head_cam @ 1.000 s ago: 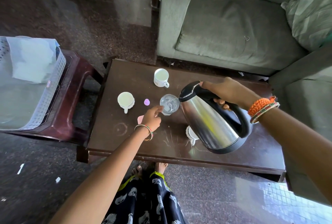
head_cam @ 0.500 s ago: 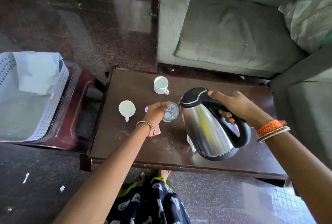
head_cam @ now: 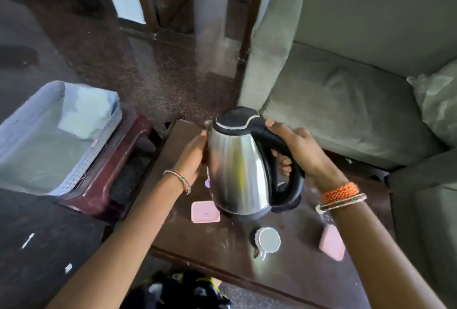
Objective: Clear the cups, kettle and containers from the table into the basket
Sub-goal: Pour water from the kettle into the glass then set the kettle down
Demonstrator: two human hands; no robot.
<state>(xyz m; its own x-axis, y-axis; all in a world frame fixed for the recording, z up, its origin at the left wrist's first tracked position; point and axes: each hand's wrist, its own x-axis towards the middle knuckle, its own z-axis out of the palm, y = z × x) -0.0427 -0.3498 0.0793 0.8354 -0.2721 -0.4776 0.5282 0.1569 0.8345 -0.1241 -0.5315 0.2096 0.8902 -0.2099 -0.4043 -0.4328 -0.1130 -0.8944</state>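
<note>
While the kettle (head_cam: 237, 167) is held upright above the surface (head_cam: 222, 254), its black handle is gripped by the right hand (head_cam: 296, 150), fingers curled through the loop and thumb laid along the top. The left hand (head_cam: 193, 155) is pressed against the kettle's steel side with its fingers lying along the metal; how far they wrap round cannot be told, as they are hidden behind the body. Whether the base is touching the surface or hanging just above it cannot be told either.

Just beside the kettle's base, toward the person, a pink container (head_cam: 205, 212) is seen lying flat, with a small metal cup (head_cam: 267, 240) near it and a second pink container (head_cam: 331, 245) further to the kettle's right. The basket (head_cam: 81, 172) is set on a stool well to the kettle's left, already lined with something pale.

Polished steel of this kind is judged to be slippery and, if any water is left inside, heavy and prone to sloshing. The handle is taken as the proper hold, with the side steadied only lightly. The lid is seen closed, so spilling should be limited if the kettle is kept upright on its way to the basket.
</note>
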